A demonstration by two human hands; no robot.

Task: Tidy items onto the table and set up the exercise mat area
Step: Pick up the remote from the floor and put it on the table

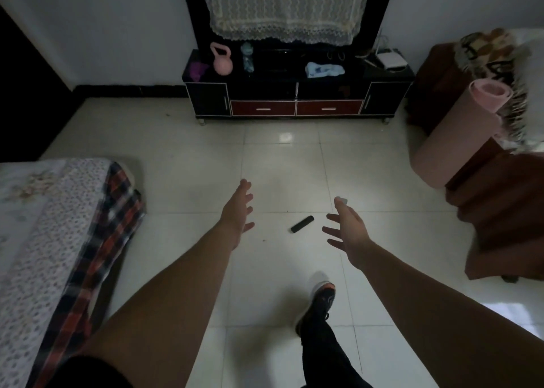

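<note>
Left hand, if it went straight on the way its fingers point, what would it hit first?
Nothing close: the left hand points over bare floor tiles toward the black cabinet, near its left red drawer. Depth is unclear.

plaid cloth (97,240): blurred | bed (32,211): cut off (left edge)

Pale tiled floor (279,158) with a bed (44,211) in a flowery cover along its left edge, plaid cloth (112,219) draped over the bed's side — brown-covered sofa (500,211) on the floor's right edge with a patterned blanket (485,49) on top, and a lace cloth (282,4) hanging at the back wall.
</note>
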